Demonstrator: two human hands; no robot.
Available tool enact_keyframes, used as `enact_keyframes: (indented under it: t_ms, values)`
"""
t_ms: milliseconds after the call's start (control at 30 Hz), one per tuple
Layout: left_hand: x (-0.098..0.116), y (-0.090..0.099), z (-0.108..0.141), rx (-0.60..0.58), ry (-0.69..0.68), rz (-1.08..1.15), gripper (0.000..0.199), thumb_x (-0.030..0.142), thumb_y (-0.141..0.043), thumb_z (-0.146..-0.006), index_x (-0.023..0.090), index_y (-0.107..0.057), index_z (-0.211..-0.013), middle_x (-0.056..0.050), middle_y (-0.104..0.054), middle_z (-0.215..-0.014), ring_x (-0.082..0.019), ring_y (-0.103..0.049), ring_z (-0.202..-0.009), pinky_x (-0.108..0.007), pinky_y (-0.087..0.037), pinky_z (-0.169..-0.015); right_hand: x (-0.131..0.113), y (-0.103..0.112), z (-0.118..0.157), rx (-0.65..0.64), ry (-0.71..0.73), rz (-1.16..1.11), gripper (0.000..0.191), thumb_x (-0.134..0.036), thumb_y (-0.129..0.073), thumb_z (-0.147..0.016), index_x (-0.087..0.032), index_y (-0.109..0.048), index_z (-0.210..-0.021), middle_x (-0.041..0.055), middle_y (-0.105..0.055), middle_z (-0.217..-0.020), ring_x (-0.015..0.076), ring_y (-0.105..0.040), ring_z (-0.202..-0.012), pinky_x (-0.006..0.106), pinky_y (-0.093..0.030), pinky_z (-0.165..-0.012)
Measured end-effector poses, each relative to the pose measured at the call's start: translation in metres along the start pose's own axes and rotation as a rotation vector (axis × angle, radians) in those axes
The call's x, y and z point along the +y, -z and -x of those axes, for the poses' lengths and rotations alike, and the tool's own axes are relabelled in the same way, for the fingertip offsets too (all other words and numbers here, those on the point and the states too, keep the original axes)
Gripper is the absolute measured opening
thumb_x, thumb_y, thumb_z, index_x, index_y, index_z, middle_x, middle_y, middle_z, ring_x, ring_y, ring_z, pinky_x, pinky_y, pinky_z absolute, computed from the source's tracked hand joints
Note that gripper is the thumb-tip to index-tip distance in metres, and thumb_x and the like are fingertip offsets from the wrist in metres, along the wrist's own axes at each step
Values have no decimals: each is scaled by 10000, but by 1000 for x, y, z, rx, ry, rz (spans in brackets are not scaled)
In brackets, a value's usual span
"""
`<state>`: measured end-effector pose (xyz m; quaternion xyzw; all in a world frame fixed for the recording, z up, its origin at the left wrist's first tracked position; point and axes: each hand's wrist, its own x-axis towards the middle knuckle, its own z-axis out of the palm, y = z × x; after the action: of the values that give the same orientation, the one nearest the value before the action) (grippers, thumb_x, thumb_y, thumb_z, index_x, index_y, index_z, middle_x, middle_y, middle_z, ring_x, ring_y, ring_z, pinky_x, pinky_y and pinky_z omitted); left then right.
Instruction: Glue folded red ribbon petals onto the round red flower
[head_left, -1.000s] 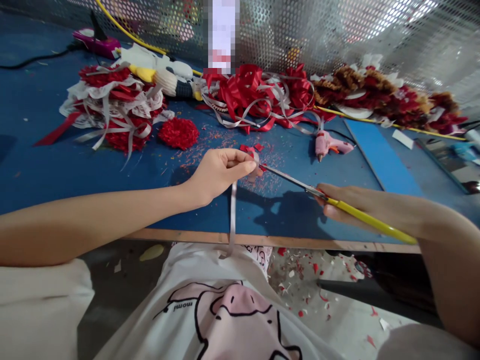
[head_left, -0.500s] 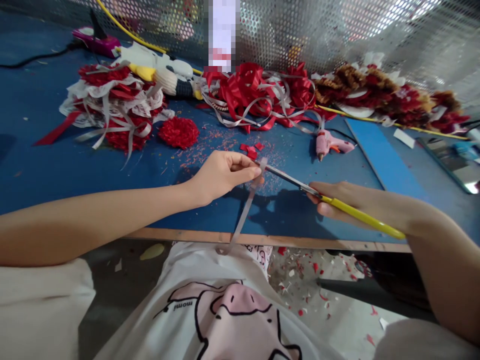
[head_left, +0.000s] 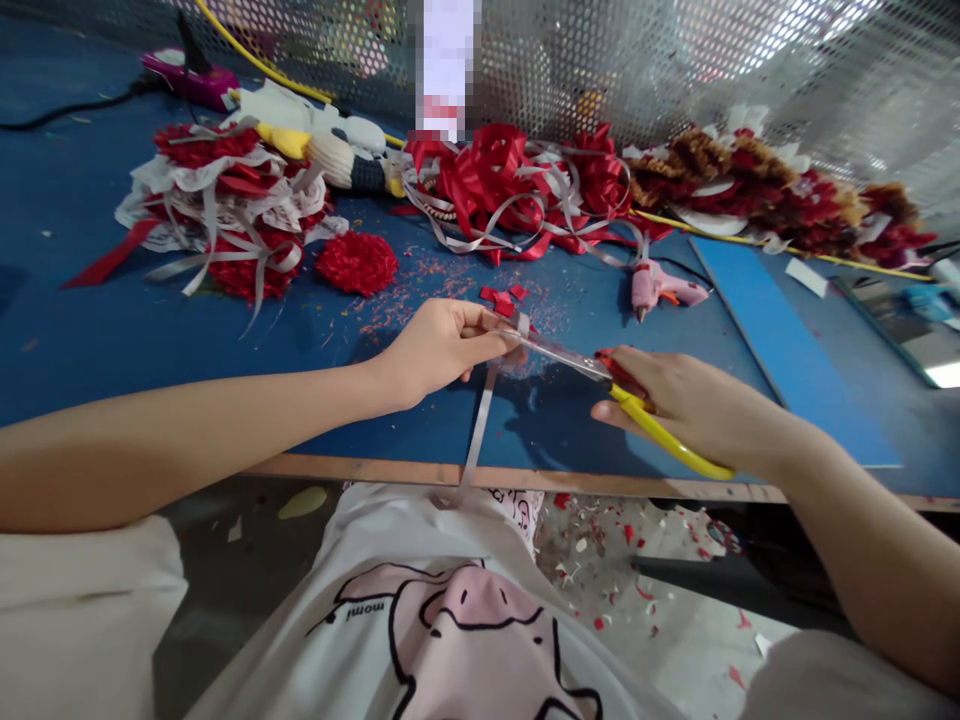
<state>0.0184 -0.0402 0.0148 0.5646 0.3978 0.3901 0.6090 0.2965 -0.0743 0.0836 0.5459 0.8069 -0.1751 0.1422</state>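
Note:
My left hand (head_left: 439, 350) is closed in a pinch on a narrow grey ribbon (head_left: 480, 430), which hangs down over the table's front edge to my lap. A short ribbon end stands up just past the fingertips. My right hand (head_left: 690, 410) grips scissors (head_left: 667, 440) with a yellow handle and red on the other side. Their blades (head_left: 562, 353) point left and reach the ribbon at my left fingertips; motion blur hides whether they have cut through. Small red scraps (head_left: 504, 299) lie on the blue table just beyond my left hand.
A red rosette (head_left: 356, 264) lies beside a pile of red and white lace pieces (head_left: 232, 200). Red and grey ribbons (head_left: 510, 195) are heaped at the back. A pink glue gun (head_left: 664, 288) stands right of centre, near a blue board (head_left: 787, 345). A perforated metal panel (head_left: 600, 70) rises behind.
My right hand has shifted left with the scissors, whose handles have turned and blades come closer to my left fingertips. The ribbon's hanging part has swung left. My left hand has barely moved.

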Motion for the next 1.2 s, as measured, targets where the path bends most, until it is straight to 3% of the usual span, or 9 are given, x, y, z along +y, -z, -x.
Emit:
enact_keyframes:
  t_ms: [233,500,767,1200]
  values:
    - [-1,-1,5,59,-51,-63,102,200,-790,-801,162,-822,-890,-44,-820,-792,-85,-598,-541,-188,-397,-444,3,-9,-5,97,-69,183,615,-812,-288,-979,-231,-470,-1062,105,-697,-959,298,-644,-788,343,-315,-683]
    - [0,-2,8,55,-130,-80,151,156,-774,-750,155,-818,-894,-43,-837,-862,-164,-768,-761,-231,-595,-666,-9,-5,-2,93,-124,324,741,-839,-183,-969,-191,-501,-1135,149,-711,-904,320,-661,-727,339,-231,-623]
    - [1,-2,10,75,-131,-79,178,210,-803,-704,158,-822,-873,-34,-827,-838,-160,-757,-748,-235,-599,-676,-14,-7,1,125,-173,384,919,-929,-73,-892,-182,-549,-1134,130,-656,-734,278,-592,-607,335,-189,-576]
    - [-1,-2,11,69,-150,-94,191,163,-783,-716,162,-829,-901,-30,-834,-859,-156,-759,-757,-227,-603,-680,-13,-8,3,105,-166,398,921,-913,-82,-910,-163,-566,-1140,129,-644,-700,288,-581,-576,339,-187,-575]
